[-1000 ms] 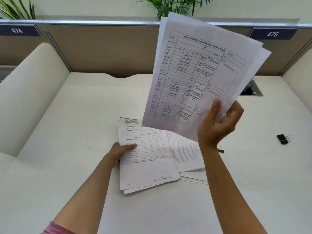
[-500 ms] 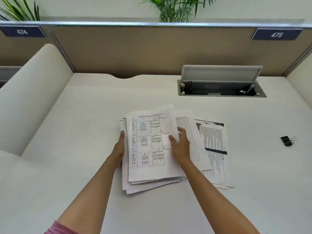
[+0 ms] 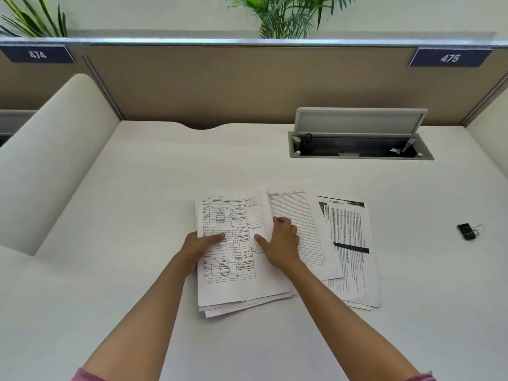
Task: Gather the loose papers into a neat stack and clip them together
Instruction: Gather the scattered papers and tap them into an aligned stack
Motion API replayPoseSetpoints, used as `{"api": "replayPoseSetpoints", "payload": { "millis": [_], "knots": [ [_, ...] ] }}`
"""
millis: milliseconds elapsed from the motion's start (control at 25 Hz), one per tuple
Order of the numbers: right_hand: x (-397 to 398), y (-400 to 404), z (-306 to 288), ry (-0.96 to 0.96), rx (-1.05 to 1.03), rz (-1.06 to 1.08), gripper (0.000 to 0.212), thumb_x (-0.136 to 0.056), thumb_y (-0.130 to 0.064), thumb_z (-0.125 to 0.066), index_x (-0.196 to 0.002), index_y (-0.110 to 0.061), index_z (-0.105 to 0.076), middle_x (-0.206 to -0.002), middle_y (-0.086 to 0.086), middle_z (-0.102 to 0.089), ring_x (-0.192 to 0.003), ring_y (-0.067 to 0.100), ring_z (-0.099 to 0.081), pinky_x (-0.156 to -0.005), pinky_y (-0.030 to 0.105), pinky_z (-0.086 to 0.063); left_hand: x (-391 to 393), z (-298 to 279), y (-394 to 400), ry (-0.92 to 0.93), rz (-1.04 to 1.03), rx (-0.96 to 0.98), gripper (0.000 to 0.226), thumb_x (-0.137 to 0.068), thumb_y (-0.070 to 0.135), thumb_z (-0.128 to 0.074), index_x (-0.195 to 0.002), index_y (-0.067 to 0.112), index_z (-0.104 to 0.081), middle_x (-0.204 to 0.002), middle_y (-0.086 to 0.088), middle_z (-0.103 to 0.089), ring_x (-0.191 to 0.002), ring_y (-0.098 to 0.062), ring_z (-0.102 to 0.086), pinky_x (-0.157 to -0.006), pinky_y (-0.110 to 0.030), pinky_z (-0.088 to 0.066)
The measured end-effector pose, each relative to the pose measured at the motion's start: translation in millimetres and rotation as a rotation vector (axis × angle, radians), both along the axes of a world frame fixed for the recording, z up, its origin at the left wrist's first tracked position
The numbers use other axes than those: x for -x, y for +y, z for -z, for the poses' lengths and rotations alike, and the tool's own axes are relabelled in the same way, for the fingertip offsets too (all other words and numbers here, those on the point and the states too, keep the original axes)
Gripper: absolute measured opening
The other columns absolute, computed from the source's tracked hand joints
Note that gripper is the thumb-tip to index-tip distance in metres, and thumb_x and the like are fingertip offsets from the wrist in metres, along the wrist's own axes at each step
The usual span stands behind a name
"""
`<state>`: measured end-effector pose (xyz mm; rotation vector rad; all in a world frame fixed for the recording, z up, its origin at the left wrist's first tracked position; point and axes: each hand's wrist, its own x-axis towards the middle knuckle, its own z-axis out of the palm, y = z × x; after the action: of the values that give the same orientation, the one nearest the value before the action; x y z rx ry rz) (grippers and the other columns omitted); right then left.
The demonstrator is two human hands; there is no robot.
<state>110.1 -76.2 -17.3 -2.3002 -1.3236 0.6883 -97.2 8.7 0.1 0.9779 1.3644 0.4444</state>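
While the left hand [image 3: 198, 246] grips the paper stack [image 3: 236, 276] at its edge, the right hand [image 3: 283, 240] presses flat, binder clip [image 3: 466, 231] well apart

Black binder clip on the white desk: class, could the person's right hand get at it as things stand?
Probably yes: the black binder clip lies alone on the white desk, nothing between it and the right hand, which only rests on papers.
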Motion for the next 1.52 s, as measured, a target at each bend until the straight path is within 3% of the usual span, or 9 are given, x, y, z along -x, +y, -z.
{"api": "replayPoseSetpoints", "payload": {
  "millis": [120,240,360,600,760,920,1080,1280,1520],
  "knots": [
    [-15.2,3.9,-4.6,0.244,-0.071,0.095,0.097,-0.078,-0.053,-0.076,-0.152,-0.013,-0.027,-0.147,0.008,-0.034,-0.136,0.027,-0.035,-0.112,0.044,-0.035,7.9,-3.7,-1.8,-0.111,0.023,-0.033,0.049,-0.071,0.024,-0.089,-0.116,0.016,-0.071,-0.112,-0.009,-0.077,-0.105,-0.033,-0.073,-0.097,-0.056,-0.054],
    [-28.0,5.8,-15.5,0.675,-0.192,0.214,0.102,-0.066,-0.044,-0.089,-0.147,-0.019,-0.033,-0.13,0.0,-0.054,-0.118,0.02,-0.057,-0.1,0.037,-0.05,8.7,-16.5,-1.4,-0.273,0.046,-0.021,0.054,-0.076,0.019,-0.084,-0.126,0.012,-0.066,-0.118,-0.013,-0.075,-0.108,-0.036,-0.071,-0.094,-0.057,-0.055],
    [-31.9,9.1,-32.2,0.956,-0.192,0.133,0.064,-0.069,-0.033,-0.09,-0.124,-0.015,-0.065,-0.115,0.002,-0.074,-0.107,0.024,-0.071,-0.092,0.039,-0.058,-1.0,-37.8,3.3,-0.339,0.071,-0.068,0.052,-0.079,0.015,-0.081,-0.128,0.01,-0.065,-0.121,-0.015,-0.073,-0.11,-0.036,-0.071,-0.095,-0.057,-0.055],
    [-27.7,25.4,-83.3,0.835,-0.573,0.147,0.03,-0.077,-0.019,-0.085,-0.104,-0.01,-0.075,-0.096,0.001,-0.078,-0.089,0.017,-0.076,-0.074,0.033,-0.063,-32.3,-90.2,9.1,-0.334,-0.078,-0.41,0.027,-0.086,0.012,-0.077,-0.112,0.014,-0.072,-0.107,-0.003,-0.078,-0.099,-0.024,-0.075,-0.083,-0.043,-0.062],
    [-30.2,34.1,-107.7,0.747,-0.744,0.074,0.023,-0.078,-0.018,-0.083,-0.096,-0.028,-0.073,-0.095,-0.004,-0.075,-0.086,0.016,-0.074,-0.072,0.032,-0.062,-49.7,-108.6,1.5,-0.361,-0.169,-0.603,0.025,-0.088,0.007,-0.073,-0.102,0.028,-0.07,-0.093,0.017,-0.078,-0.085,-0.008,-0.075,-0.067,-0.024,-0.061],
    [-38.8,24.0,-109.3,0.742,-0.766,0.061,0.035,-0.073,-0.013,-0.087,-0.103,-0.021,-0.071,-0.099,-0.001,-0.075,-0.09,0.017,-0.074,-0.071,0.027,-0.061,-47.7,-104.9,-3.8,-0.357,-0.176,-0.635,0.022,-0.085,0.004,-0.075,-0.095,0.023,-0.072,-0.086,0.015,-0.078,-0.078,-0.006,-0.075,-0.064,-0.021,-0.058],
    [-39.8,16.9,-101.6,0.786,-0.701,0.024,0.043,-0.07,-0.006,-0.087,-0.102,-0.03,-0.071,-0.099,-0.009,-0.076,-0.091,0.009,-0.074,-0.075,0.031,-0.062,-49.2,-97.6,-8.4,-0.343,-0.152,-0.611,0.024,-0.085,0.006,-0.077,-0.098,0.026,-0.072,-0.089,0.016,-0.078,-0.082,-0.006,-0.074,-0.066,-0.022,-0.058],
    [-40.4,18.5,-107.0,0.823,-0.639,0.021,0.04,-0.072,-0.011,-0.087,-0.099,-0.036,-0.072,-0.101,-0.006,-0.076,-0.09,0.015,-0.074,-0.077,0.036,-0.063,-49.6,-105.0,-7.0,-0.355,-0.143,-0.626,0.025,-0.086,0.007,-0.076,-0.098,0.029,-0.072,-0.09,0.016,-0.078,-0.082,-0.007,-0.074,-0.065,-0.023,-0.059],
    [-41.9,11.2,-96.3,0.841,-0.614,-0.007,0.044,-0.071,-0.005,-0.087,-0.105,-0.027,-0.073,-0.103,-0.004,-0.077,-0.095,0.016,-0.074,-0.081,0.037,-0.062,-43.6,-95.0,-9.4,-0.35,-0.053,-0.581,0.028,-0.08,0.013,-0.081,-0.103,0.027,-0.073,-0.1,0.008,-0.079,-0.092,-0.012,-0.075,-0.073,-0.027,-0.059]
  ]
}}
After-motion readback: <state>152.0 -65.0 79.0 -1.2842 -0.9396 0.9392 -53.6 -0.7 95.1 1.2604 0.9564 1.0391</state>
